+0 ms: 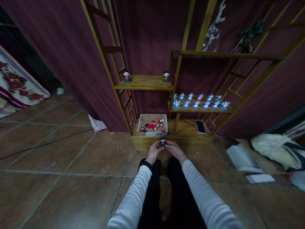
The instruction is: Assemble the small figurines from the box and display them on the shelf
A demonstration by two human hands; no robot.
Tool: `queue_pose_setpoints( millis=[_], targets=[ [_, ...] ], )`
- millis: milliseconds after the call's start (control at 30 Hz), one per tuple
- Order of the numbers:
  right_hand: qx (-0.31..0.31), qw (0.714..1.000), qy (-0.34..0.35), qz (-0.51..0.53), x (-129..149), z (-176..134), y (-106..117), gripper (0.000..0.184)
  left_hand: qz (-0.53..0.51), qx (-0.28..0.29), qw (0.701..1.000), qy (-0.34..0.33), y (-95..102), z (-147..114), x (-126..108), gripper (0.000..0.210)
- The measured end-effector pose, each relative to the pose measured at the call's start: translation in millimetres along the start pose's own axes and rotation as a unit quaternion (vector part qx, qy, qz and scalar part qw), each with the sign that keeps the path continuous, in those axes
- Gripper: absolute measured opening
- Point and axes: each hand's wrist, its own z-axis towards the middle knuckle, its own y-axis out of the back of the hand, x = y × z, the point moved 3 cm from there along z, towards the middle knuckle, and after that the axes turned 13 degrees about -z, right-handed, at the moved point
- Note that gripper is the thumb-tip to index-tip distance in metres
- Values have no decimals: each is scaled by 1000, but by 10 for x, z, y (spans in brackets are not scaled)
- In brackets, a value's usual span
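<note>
The held figurine point(162, 142) is black and red; the box point(152, 116) is white outside and brown inside. The curtain point(152, 38) is plum, the shelves point(144, 83) golden brown, the cloth point(20, 82) white with red flowers.

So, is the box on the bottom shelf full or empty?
Partly filled: the box holds small red pieces, with bare cardboard showing between them.
</note>
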Motion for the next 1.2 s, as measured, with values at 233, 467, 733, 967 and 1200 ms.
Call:
queue_pose_setpoints(
  millis=[233, 467, 733, 967, 1200],
  targets=[
    [-17, 1000, -17, -13, 10, -1, -9, 38, 34, 8, 999, -7, -21, 29, 25, 38],
    [-17, 1000, -11, -17, 22, -2, -36, 37, 45, 6, 999, -20, 11, 82, 70, 34],
    [-39, 999, -22, -8, -37, 37, -13, 30, 63, -15, 997, -31, 94, 170, 175, 38],
    [-37, 999, -26, -3, -17, 47, -53, 30, 85, -42, 994, -57, 123, 191, 203, 42],
    [-32, 999, -27, -11, 2, 45, -70, 32, 96, -39, 993, -63, 107, 190, 183, 42]
  ],
)
